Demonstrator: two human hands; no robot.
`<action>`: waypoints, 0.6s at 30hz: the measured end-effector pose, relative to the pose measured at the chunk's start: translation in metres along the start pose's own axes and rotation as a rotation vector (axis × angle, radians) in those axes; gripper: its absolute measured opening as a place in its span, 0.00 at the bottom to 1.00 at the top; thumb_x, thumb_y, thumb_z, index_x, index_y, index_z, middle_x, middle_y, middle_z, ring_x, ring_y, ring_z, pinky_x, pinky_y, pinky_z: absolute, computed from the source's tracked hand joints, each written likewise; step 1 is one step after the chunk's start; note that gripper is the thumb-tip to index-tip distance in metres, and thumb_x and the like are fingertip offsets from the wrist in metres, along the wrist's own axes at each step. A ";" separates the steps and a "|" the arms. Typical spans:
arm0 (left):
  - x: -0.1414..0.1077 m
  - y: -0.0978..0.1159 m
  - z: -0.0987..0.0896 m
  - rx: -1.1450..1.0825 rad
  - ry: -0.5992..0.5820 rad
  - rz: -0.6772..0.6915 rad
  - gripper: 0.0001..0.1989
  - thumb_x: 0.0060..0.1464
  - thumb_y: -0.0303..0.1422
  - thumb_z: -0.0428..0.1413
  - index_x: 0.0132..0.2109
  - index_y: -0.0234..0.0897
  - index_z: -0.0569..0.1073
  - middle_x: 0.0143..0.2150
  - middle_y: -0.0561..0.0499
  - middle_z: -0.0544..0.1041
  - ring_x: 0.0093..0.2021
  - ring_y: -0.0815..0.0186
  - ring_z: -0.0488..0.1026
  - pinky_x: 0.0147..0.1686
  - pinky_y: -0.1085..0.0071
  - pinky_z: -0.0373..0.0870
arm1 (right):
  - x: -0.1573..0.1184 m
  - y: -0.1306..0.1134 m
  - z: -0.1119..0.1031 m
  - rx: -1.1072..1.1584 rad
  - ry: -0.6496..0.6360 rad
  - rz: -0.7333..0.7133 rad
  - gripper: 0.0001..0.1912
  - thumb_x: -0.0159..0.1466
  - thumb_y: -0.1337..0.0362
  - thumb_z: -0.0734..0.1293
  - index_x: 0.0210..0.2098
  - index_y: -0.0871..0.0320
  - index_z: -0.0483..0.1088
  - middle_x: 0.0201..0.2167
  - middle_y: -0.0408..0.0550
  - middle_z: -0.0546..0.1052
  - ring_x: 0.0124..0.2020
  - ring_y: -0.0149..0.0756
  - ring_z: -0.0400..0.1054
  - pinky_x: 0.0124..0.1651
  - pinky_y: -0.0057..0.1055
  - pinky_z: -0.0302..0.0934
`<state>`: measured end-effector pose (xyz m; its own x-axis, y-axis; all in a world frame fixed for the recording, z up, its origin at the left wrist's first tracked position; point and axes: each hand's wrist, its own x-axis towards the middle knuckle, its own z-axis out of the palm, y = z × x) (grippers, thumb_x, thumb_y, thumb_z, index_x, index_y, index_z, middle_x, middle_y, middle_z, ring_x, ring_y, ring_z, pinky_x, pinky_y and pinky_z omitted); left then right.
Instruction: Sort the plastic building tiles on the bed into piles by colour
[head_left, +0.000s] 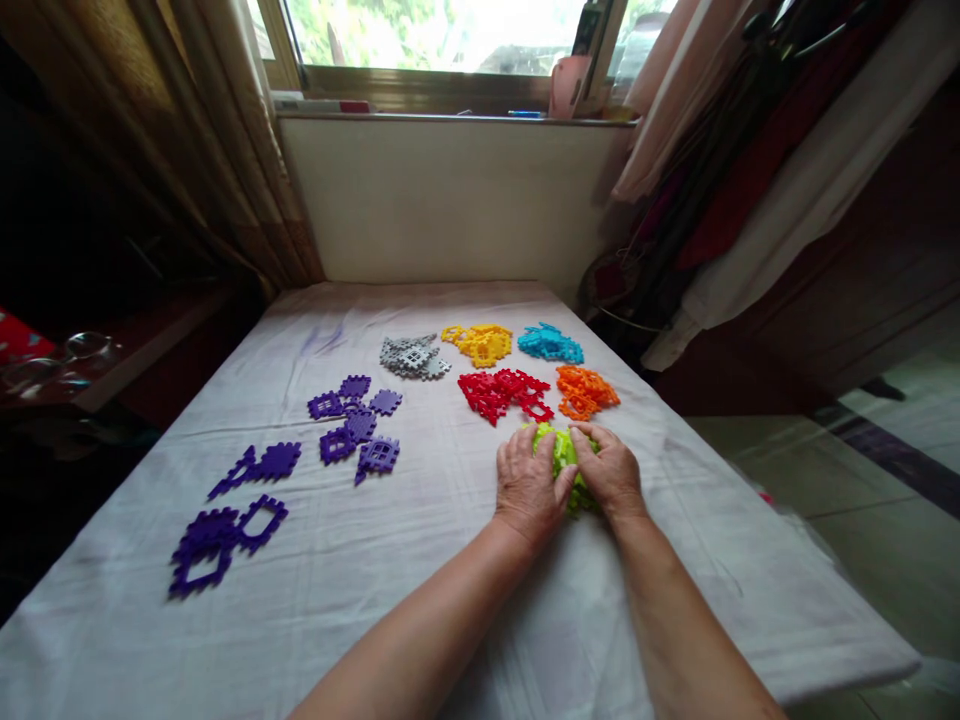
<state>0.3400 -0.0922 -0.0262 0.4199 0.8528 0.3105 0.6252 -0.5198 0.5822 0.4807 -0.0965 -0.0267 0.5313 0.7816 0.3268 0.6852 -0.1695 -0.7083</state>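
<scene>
A heap of lime-green interlocking plastic tiles (566,455) lies on the cloth-covered table (450,560), partly hidden under my hands. My left hand (529,480) curves around its left side, fingers over the top edge. From the right, my right hand (611,470) is curled against the same heap, its fingers bent over the pieces. Just beyond my hands are a pile of red tiles (504,393) and, to its right, a pile of orange ones (586,392).
Farther back sit piles of grey tiles (414,356), yellow tiles (484,343) and blue tiles (551,343). Purple tiles (360,425) are scattered in loose groups on the left. A curtain (225,130) hangs at left, clothes (787,170) at right, and a window (442,35) is behind.
</scene>
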 end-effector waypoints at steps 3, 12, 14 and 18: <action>0.008 0.012 0.008 -0.026 -0.020 0.009 0.24 0.60 0.44 0.52 0.60 0.40 0.67 0.65 0.37 0.65 0.64 0.48 0.61 0.62 0.44 0.60 | 0.006 0.012 -0.008 -0.024 0.027 0.037 0.20 0.59 0.50 0.59 0.36 0.54 0.78 0.41 0.51 0.81 0.45 0.44 0.73 0.53 0.40 0.66; 0.003 -0.016 -0.021 -0.080 -0.034 0.076 0.26 0.60 0.47 0.53 0.59 0.35 0.68 0.64 0.35 0.65 0.66 0.52 0.61 0.66 0.51 0.58 | 0.029 -0.015 -0.020 -0.415 -0.184 -0.020 0.18 0.64 0.53 0.60 0.41 0.50 0.79 0.44 0.50 0.81 0.48 0.46 0.72 0.51 0.41 0.62; -0.006 -0.026 -0.030 -0.046 -0.065 0.048 0.29 0.60 0.48 0.52 0.60 0.34 0.67 0.65 0.33 0.64 0.66 0.50 0.61 0.65 0.48 0.58 | 0.037 -0.032 -0.014 -0.526 -0.299 -0.027 0.18 0.65 0.53 0.59 0.39 0.49 0.79 0.39 0.49 0.82 0.45 0.45 0.73 0.49 0.39 0.61; -0.020 -0.026 -0.032 -0.018 -0.175 0.075 0.33 0.60 0.51 0.51 0.65 0.36 0.62 0.67 0.33 0.62 0.68 0.48 0.59 0.66 0.41 0.52 | 0.051 -0.057 0.001 -0.617 -0.437 -0.081 0.19 0.67 0.54 0.57 0.36 0.50 0.79 0.36 0.49 0.82 0.42 0.42 0.74 0.44 0.34 0.61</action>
<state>0.2942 -0.0941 -0.0239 0.5741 0.7889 0.2191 0.5764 -0.5794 0.5762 0.4684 -0.0459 0.0297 0.3100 0.9507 -0.0058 0.9362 -0.3063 -0.1724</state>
